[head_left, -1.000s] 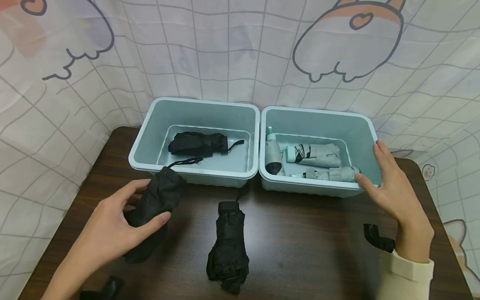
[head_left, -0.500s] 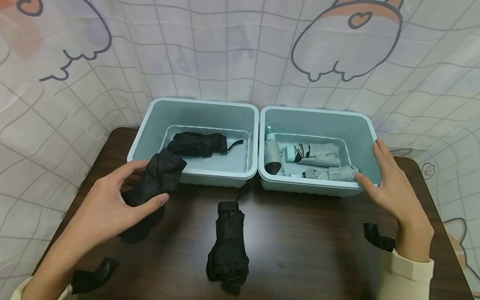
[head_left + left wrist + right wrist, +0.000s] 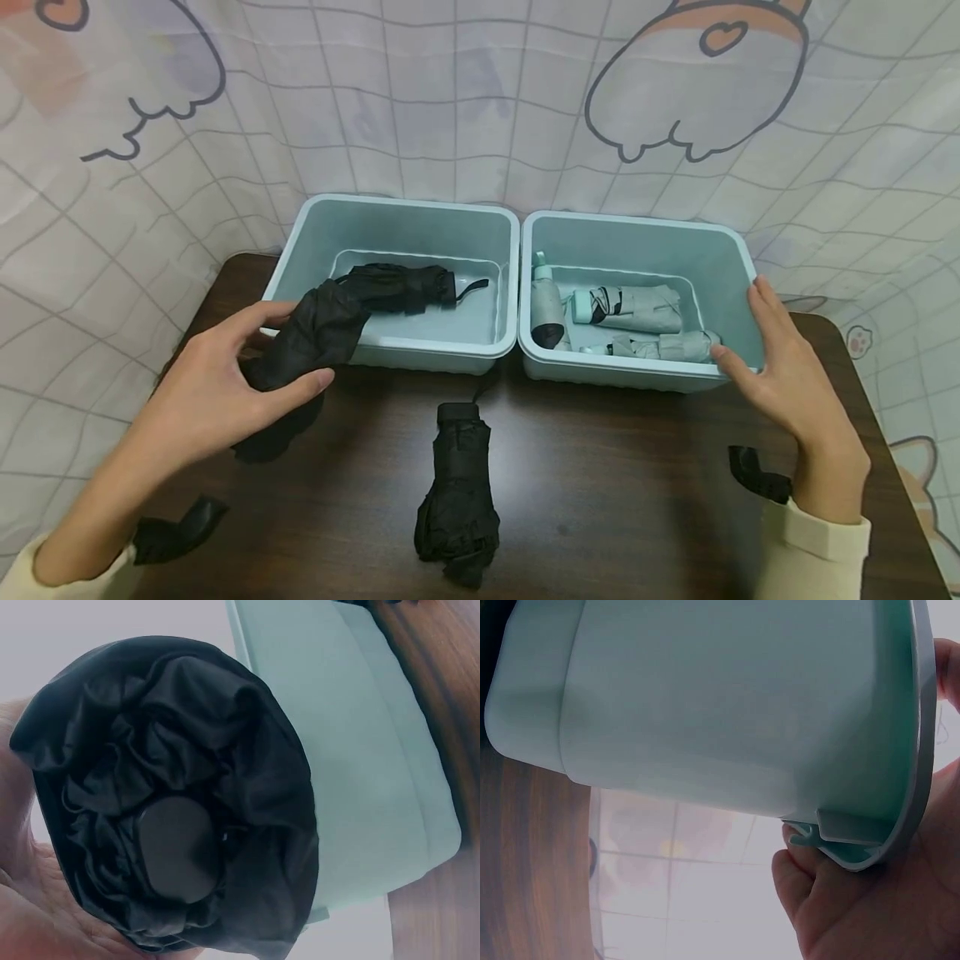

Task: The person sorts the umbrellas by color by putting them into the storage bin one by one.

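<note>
My left hand (image 3: 213,392) grips a black folded umbrella (image 3: 322,333), thumb on one side and fingers on the other. Its upper end overlaps the front left of the left light-blue bin (image 3: 420,205) in the head view. Seen from the left wrist, the umbrella's round end (image 3: 180,851) is gathered black cloth around a dark cap. Inside that bin lies another black umbrella (image 3: 397,287). My right hand (image 3: 791,383) holds the right bin (image 3: 637,223) at its front right corner; the right wrist view shows fingers (image 3: 795,877) curled under the rim.
A third black umbrella (image 3: 457,492) lies on the dark wooden table (image 3: 600,483), in front of the bins. Several grey folded umbrellas with mint handles, one of them a grey umbrella (image 3: 645,308), lie in the right bin. A patterned curtain (image 3: 465,108) hangs close behind.
My left hand has carried the black umbrella up and forward, from the table in front toward the left bin, tilting it. The right hand has stayed at the right bin's corner.
</note>
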A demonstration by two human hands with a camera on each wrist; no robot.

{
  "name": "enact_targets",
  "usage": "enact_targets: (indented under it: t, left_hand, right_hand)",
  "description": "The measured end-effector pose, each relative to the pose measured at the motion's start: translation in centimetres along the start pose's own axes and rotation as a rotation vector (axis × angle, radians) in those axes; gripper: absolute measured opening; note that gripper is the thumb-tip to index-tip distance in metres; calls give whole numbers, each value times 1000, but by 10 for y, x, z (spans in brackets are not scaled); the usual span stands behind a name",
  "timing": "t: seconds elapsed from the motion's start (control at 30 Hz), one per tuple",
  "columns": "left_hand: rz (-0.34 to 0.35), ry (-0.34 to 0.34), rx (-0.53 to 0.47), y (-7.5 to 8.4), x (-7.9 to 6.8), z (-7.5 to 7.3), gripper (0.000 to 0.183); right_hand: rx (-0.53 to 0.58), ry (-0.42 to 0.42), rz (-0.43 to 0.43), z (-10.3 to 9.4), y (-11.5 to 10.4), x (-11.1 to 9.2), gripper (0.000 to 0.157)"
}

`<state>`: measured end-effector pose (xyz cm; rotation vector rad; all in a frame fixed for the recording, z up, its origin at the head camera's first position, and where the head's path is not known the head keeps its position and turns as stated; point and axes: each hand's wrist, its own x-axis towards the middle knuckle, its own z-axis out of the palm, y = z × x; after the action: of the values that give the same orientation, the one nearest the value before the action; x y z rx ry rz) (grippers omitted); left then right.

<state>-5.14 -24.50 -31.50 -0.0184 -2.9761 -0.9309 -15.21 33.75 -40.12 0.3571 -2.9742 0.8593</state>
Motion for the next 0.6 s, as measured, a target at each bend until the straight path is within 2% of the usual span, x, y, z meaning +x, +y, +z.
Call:
enact_targets:
  t: [0.33,0.6]
  left_hand:
    - [48,17,-12,-2,11,-5,69]
    - [49,14,10,-3,21,-11,70]
  right_hand:
    - [-6,-4,1,0,1,-1,89]
    - [-8,-2,-7,0,1,0,89]
